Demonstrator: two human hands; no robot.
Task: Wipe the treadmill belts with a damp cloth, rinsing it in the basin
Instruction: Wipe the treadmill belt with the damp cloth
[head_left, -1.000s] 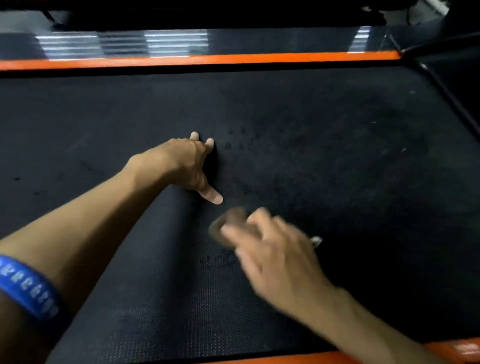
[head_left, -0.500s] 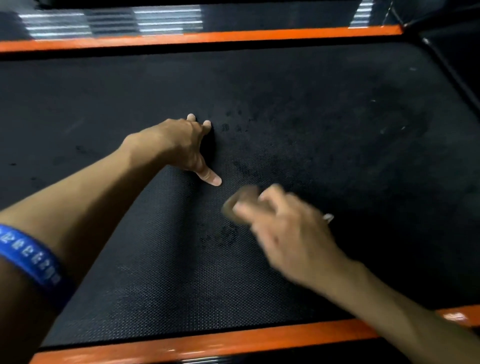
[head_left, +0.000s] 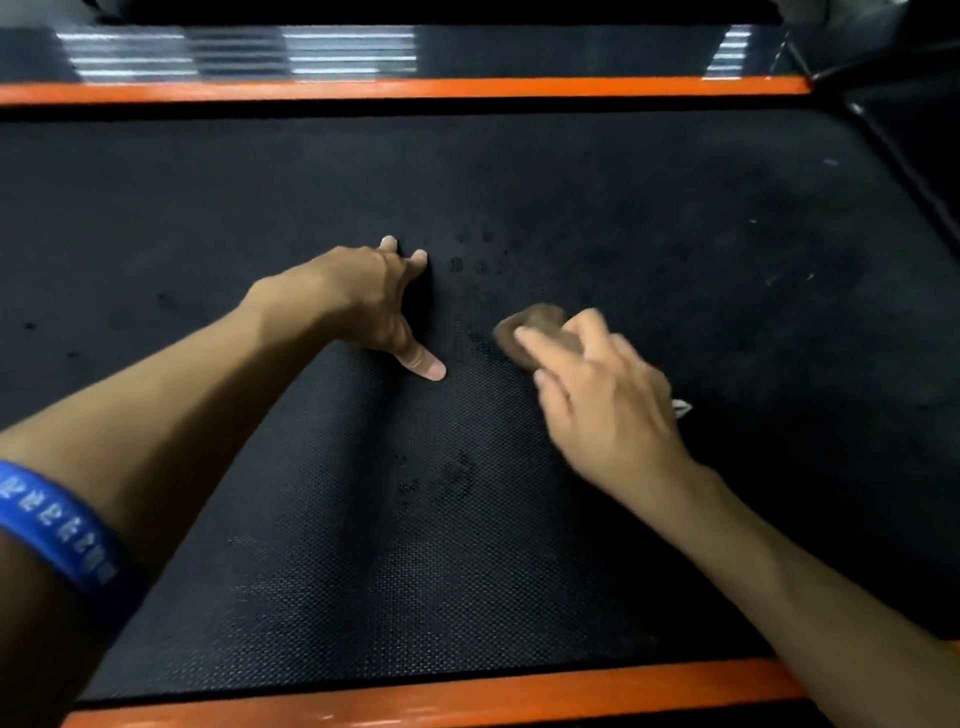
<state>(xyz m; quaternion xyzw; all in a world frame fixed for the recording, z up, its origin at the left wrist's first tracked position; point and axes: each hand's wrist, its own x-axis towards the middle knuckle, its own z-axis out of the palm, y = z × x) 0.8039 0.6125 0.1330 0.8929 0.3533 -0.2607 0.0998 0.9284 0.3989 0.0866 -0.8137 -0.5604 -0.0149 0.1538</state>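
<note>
The black textured treadmill belt (head_left: 675, 234) fills the view. My right hand (head_left: 602, 395) grips a small brown cloth (head_left: 535, 325), bunched under the fingers and pressed onto the belt near its middle; a pale corner of it shows at the hand's right side. My left hand (head_left: 374, 301) rests on the belt just left of the cloth, fingers spread and fingertips pressing down, thumb pointing toward me. Dark damp spots dot the belt between and beyond the two hands.
Orange side rails border the belt: the far rail (head_left: 415, 88) at the top and the near rail (head_left: 415, 701) at the bottom. A dark frame edge (head_left: 904, 171) runs along the right. A blue wristband (head_left: 57, 525) sits on my left forearm.
My right hand has slid the cloth away from me and to the right across the belt. My left hand has stayed planted on the same spot.
</note>
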